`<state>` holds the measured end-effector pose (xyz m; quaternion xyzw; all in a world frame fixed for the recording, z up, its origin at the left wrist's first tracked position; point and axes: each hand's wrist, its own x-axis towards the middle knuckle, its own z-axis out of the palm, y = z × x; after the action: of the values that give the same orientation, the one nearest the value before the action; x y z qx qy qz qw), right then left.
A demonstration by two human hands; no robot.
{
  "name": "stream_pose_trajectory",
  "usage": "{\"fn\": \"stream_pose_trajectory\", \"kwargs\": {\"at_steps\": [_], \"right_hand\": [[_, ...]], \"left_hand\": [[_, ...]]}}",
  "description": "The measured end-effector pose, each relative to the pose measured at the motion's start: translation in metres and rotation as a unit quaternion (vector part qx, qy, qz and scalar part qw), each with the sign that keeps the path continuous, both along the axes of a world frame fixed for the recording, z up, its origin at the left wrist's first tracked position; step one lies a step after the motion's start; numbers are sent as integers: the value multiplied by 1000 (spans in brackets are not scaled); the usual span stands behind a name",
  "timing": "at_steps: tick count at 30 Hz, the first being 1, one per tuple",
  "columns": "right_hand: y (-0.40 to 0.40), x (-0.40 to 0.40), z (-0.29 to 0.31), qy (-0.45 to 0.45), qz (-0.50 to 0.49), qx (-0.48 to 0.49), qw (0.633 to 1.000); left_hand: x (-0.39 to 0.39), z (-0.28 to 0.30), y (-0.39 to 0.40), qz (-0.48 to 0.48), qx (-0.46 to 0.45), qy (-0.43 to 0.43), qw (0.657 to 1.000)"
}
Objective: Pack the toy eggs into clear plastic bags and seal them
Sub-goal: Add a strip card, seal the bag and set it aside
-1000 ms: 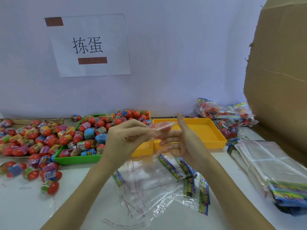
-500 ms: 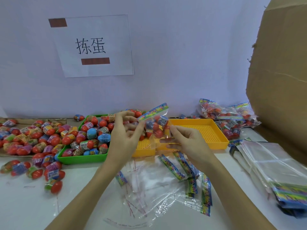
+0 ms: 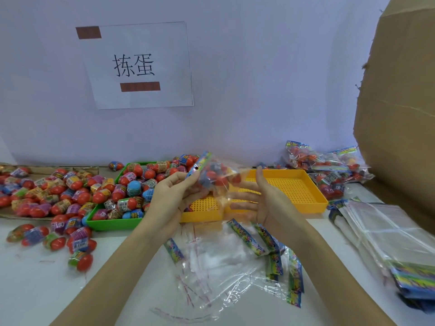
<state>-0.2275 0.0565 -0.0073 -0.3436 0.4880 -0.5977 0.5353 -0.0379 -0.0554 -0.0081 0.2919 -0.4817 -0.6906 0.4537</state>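
Toy eggs (image 3: 213, 178) fill a clear plastic bag (image 3: 217, 176) held above the near edge of the yellow trays; the count inside cannot be read. Left hand (image 3: 173, 192) pinches the bag's printed header strip (image 3: 199, 164) between thumb and fingers. Right hand (image 3: 260, 200) is spread, fingers straight, just beside the bag's far side. Two yellow trays (image 3: 306, 198) sit side by side mid-bench, showing bare mesh floors. One green tray (image 3: 110, 223) at their left holds many loose eggs (image 3: 131, 184), with more piled on cardboard (image 3: 7, 214) at the bench's left edge. Filled bags (image 3: 322, 161) lie heaped at the back right corner. Empty bags (image 3: 226, 262) lie at the front edge, and a stack (image 3: 386, 234) lies at the right edge.
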Motion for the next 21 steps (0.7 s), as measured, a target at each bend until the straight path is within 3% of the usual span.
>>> {"fn": "stream_pose_trajectory", "kwargs": {"at_steps": [3,6,15,21], "right_hand": [[0,2,-1,75,61,23,995],[2,7,-7,126,61,-8,990],[3,4,-4,86,44,-14,995],[4,4,-1,69,87,-26,993]], "left_hand": [[-1,2,2,33,-6,25,999],[-2,0,4,37,-43,-2,998],[-2,0,3,45,-120,-39,991],[0,1,1,55,-132,-44,989]]}}
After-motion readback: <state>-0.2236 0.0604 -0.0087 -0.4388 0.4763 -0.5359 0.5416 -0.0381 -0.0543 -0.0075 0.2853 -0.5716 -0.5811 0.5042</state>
